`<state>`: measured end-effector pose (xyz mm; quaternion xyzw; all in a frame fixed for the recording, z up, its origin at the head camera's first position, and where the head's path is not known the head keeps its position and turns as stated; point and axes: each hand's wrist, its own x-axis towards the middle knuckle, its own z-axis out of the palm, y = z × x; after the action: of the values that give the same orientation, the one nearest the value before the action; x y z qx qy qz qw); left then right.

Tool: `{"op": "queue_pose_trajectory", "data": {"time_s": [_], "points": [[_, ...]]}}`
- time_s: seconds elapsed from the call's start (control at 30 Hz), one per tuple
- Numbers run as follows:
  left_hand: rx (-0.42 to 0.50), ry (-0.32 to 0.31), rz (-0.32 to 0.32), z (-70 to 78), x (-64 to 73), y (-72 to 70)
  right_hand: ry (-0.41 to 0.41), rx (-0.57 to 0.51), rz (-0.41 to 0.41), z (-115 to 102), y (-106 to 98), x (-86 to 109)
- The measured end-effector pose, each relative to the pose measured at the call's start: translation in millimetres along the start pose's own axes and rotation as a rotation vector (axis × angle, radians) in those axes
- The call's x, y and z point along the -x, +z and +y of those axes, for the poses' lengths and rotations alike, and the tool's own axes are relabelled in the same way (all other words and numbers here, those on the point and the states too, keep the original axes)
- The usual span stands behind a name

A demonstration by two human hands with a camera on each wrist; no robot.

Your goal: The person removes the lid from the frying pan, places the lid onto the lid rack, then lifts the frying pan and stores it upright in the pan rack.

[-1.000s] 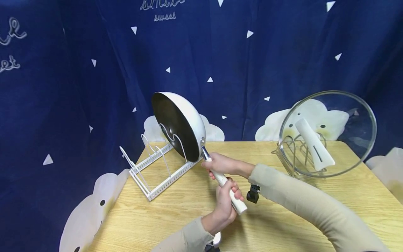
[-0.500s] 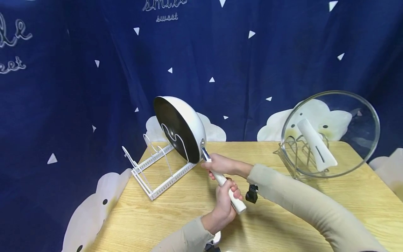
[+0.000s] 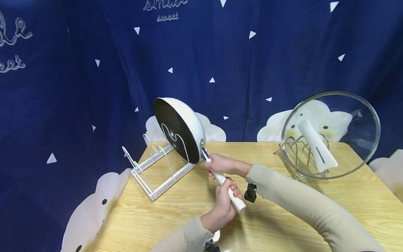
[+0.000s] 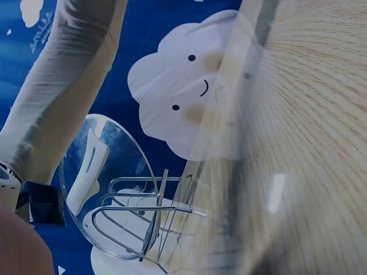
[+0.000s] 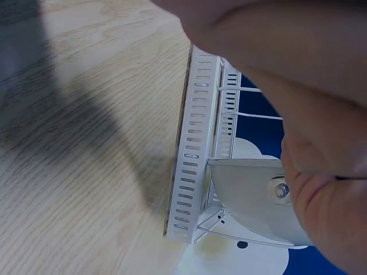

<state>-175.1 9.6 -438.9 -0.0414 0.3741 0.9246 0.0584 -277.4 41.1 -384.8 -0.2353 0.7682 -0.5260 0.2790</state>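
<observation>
A white wok (image 3: 190,117) with a dark inside stands on its edge in a white wire rack (image 3: 163,189), its open side facing left. The wok's handle slopes down toward the front right. My right hand (image 3: 217,163) grips the handle's upper part, close to the metal neck. Lower down, my left hand (image 3: 224,199) is wrapped round the handle near its end. In the right wrist view the wok's rim (image 5: 246,163) sits between the rack's wires, beside the slotted rail (image 5: 192,143), partly hidden by my right hand.
A glass lid (image 3: 359,140) with a white handle (image 3: 315,143) leans upright in a smaller metal rack (image 3: 292,157) at the table's right. Behind the wooden table (image 3: 176,220) hangs a dark blue curtain (image 3: 195,45). White dividers stand along the left part of the wok's rack.
The wok has lowered slightly and its rim sits a little deeper in the rack. Both hands keep their hold on the handle. The whole view has shifted slightly.
</observation>
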Motion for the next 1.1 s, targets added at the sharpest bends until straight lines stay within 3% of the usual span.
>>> {"op": "queue_pose_trajectory", "data": {"time_s": [0.23, 0.53, 0.77, 1.1], "points": [[0.002, 0.010, -0.007, 6.9, -1.0, 0.0, 0.014, -0.018, -0.001, -1, 1, -7.9], [0.005, -0.008, 0.004, 13.8, -6.7, -4.1, 0.015, -0.071, -0.099, -5, -3, -15.3], [0.037, -0.028, 0.018, 19.2, -12.4, -6.1, 0.012, -0.044, -0.079, -7, -3, -20.8], [0.011, -0.034, 0.033, 16.3, -18.2, -10.7, 0.018, -0.021, -0.101, -4, -5, -22.5]]}}
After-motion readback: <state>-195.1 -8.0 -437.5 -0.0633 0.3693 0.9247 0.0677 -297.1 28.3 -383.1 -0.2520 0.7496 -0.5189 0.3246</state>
